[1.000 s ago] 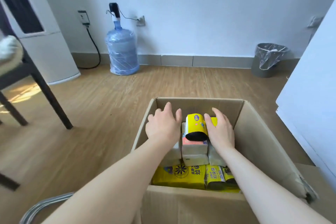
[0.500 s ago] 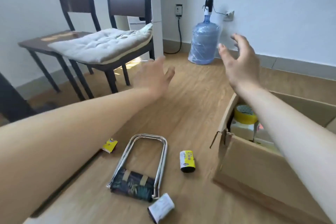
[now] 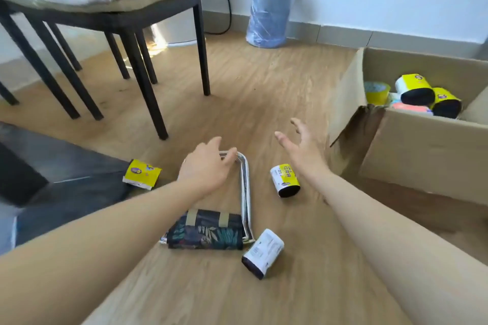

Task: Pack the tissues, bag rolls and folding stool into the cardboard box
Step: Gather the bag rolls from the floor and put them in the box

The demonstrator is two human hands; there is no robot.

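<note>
The folding stool, chrome tubes with dark leaf-print fabric, lies flat on the wooden floor. My left hand hovers over the top bend of its frame, fingers spread and touching the tube. My right hand is open in the air, to the right of the stool and above a yellow-labelled bag roll. A white-labelled bag roll lies by the stool's fabric. A yellow pack lies to the left. The cardboard box stands at the right with bag rolls and tissues inside.
Dark chairs with a grey cushion stand at the back left. A blue water bottle stands against the wall. A dark object lies at the left edge.
My hands left the box, swung left, and have come down over the stool on the floor. The view turned from the box to the floor.
</note>
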